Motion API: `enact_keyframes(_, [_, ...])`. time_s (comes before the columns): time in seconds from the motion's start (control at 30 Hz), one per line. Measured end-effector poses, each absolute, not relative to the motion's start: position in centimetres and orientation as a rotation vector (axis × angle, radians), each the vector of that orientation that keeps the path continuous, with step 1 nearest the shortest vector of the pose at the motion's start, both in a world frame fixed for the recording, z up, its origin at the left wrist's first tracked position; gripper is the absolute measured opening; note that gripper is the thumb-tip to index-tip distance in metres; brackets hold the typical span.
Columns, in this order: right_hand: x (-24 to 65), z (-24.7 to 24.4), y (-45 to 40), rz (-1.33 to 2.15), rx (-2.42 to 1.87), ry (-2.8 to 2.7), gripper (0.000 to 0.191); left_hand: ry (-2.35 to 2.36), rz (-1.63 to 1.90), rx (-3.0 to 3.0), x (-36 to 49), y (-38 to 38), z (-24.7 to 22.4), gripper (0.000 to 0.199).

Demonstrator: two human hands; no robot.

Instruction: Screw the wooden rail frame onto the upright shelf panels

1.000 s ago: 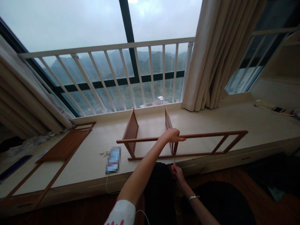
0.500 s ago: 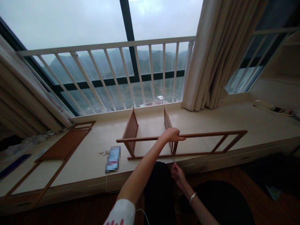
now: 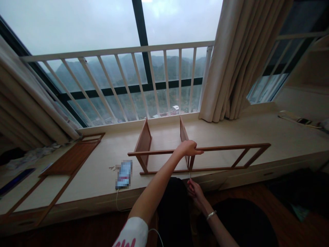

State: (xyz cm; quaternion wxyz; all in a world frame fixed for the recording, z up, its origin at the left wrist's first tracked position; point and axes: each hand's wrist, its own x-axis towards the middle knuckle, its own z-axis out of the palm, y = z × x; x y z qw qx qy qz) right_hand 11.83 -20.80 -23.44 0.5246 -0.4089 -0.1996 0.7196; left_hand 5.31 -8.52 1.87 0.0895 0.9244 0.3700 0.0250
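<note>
A brown wooden frame [image 3: 231, 148] stands on its long edge on the pale window ledge, two wooden panels [image 3: 143, 139] reaching back from it towards the window. My left hand [image 3: 187, 148] is closed over its upper rail, near the middle crosspiece. Low in front of the ledge, my right hand [image 3: 195, 189] pinches a thin metal tool [image 3: 189, 175]. The tool's tip meets the lower rail below that crosspiece; its handle end is hidden in my fingers, so I cannot tell its exact kind.
Left of the frame lie a phone [image 3: 123, 174] with a white cable and a few small wooden pegs [image 3: 112, 168]. Another wooden frame with a panel [image 3: 70, 159] lies flat farther left. A white railing [image 3: 115, 51] and curtains [image 3: 226, 61] line the window behind.
My right hand has shifted very slightly, and more of the metal tool's shaft shows. My left hand and the wooden frame stay in place.
</note>
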Motion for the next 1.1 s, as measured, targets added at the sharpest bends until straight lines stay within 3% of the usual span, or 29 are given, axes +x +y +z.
enact_keyframes(0.1, [11.4,-23.3,-20.7,1.743,-0.787,-0.344,0.021,1.085,0.088,2.769,5.3,-8.4,1.7,0.070])
enact_keyframes(0.37, [10.2,-22.2,-20.5,1.563,-0.523,-0.118,0.031,1.101,0.068,2.764,5.3,-8.3,1.6,0.069])
enact_keyframes(0.5, [10.7,-22.8,-21.0,1.671,-0.492,-0.124,0.022,1.129,0.061,2.754,5.3,-8.3,1.4,0.069])
enact_keyframes(0.6, [11.1,-23.5,-21.3,1.678,-0.723,-0.294,0.010,1.124,0.077,2.755,5.3,-8.3,1.4,0.069])
enact_keyframes(0.77, [11.8,-23.4,-21.5,1.253,-1.371,-0.896,0.031,1.122,0.099,2.741,5.2,-8.4,1.5,0.066])
enact_keyframes(0.9, [12.8,-22.6,-21.3,0.812,-1.736,-1.266,0.037,1.127,0.113,2.734,5.3,-8.4,1.6,0.064])
enact_keyframes(1.1, [12.8,-23.0,-20.9,0.588,-1.837,-1.348,0.031,1.094,0.109,2.755,5.4,-8.3,1.7,0.066])
